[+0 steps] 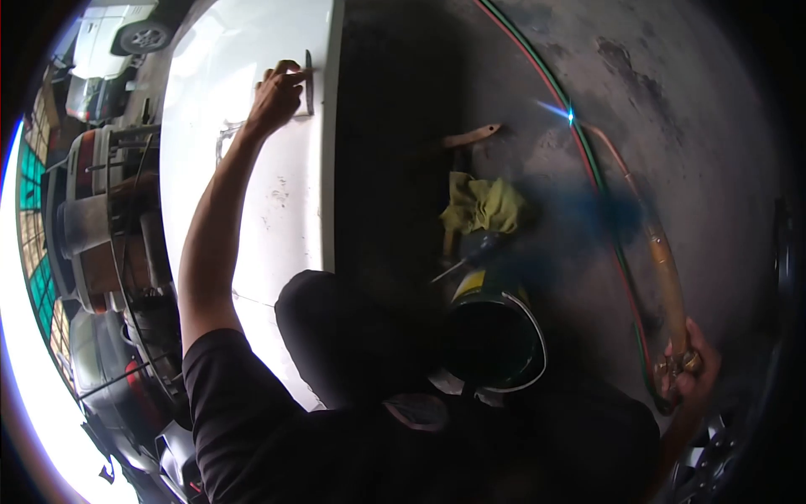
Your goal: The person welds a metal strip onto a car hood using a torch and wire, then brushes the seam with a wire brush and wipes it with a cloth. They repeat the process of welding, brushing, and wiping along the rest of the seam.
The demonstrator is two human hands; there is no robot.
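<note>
My right hand point(693, 370), at the lower right, is wrapped round the valve end of a brass gas torch point(667, 269). A small bright blue-white flame point(571, 116) burns at the tip of its thin bent tube. My left hand point(277, 97) reaches up over a large white panel point(285, 244) with its fingers curled. The fingertips are right at a narrow dark strip point(310, 84) near the panel's edge; I cannot tell whether they grip it. Dark smudges and a scraped outline mark the panel below this hand.
Red and green hoses point(588, 155) cross the grey floor beside the torch. A dark bucket point(495, 344) with a wire handle stands in the middle, near a yellow-green cloth point(483, 204) and a wooden-looking handle point(472, 136). Parked vehicles point(117, 361) and a metal frame are at left.
</note>
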